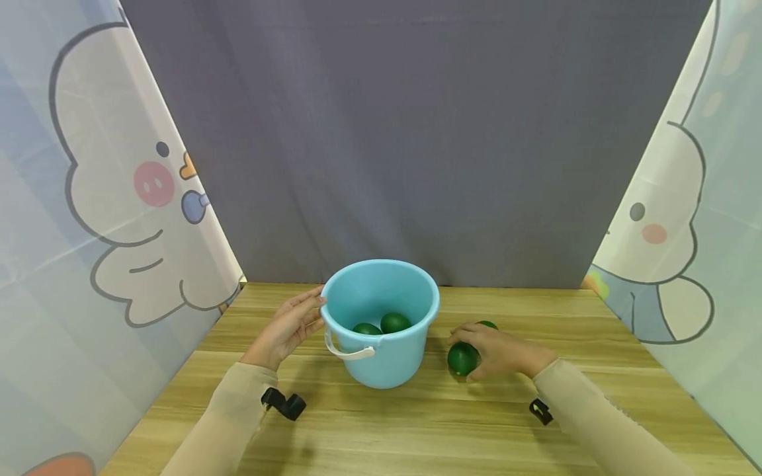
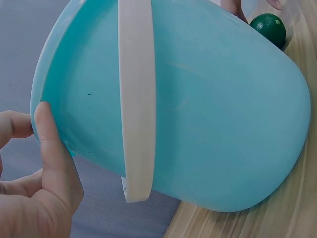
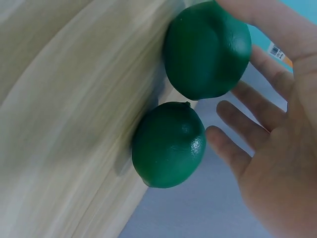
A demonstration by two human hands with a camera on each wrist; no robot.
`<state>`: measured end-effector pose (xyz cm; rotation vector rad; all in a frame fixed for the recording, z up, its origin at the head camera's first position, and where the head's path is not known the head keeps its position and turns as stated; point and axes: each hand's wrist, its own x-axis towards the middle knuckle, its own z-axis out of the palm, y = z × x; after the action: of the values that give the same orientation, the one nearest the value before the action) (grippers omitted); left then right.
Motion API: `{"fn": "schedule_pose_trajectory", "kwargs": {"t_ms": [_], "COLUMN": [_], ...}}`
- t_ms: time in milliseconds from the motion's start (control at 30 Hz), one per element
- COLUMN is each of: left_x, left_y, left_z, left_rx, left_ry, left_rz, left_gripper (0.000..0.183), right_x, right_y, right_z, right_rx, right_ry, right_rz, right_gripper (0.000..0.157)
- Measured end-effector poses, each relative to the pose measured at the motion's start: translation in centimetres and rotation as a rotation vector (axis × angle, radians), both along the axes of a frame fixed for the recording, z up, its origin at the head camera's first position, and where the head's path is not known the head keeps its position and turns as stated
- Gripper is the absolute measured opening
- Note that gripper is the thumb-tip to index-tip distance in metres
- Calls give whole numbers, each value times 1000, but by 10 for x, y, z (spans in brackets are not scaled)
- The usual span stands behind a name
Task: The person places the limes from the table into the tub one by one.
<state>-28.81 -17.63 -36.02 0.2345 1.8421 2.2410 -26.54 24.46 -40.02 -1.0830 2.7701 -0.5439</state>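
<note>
A light blue bucket [image 1: 387,360] with a white handle [image 1: 351,354] stands upright on the table. Two green limes [image 1: 395,322] are visible inside it. My left hand [image 1: 292,327] touches the rim at its left side; in the left wrist view the thumb [image 2: 52,144] lies against the outer wall just below the rim. To the right of the bucket, my right hand [image 1: 497,350] has thumb and fingers round a green lime [image 3: 208,49], the fingertips partly hidden behind it. A second lime [image 3: 169,145] lies close by, beyond the hand in the head view and mostly covered by it.
The wooden table [image 1: 381,430] has a light grain. A grey cloth [image 1: 417,132] hangs behind it, and cartoon-printed curtains [image 1: 113,165] flank both sides. Each wrist wears a small black device, seen below the left sleeve cuff [image 1: 286,403].
</note>
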Motion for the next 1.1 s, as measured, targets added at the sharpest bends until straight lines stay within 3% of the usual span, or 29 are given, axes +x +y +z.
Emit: {"fn": "schedule_pose_trajectory", "kwargs": {"t_ms": [633, 1100], "left_x": [0, 0], "left_y": [0, 0], "left_z": [-1, -1], "left_rx": [-7, -3], "left_ry": [-1, -6], "left_rz": [9, 11], "left_gripper": [56, 56], "right_x": [3, 3], "right_y": [-4, -5], "right_z": [-9, -11], "right_rx": [31, 59], "right_ry": [11, -78], "right_rz": [33, -10], "right_gripper": [66, 61]}}
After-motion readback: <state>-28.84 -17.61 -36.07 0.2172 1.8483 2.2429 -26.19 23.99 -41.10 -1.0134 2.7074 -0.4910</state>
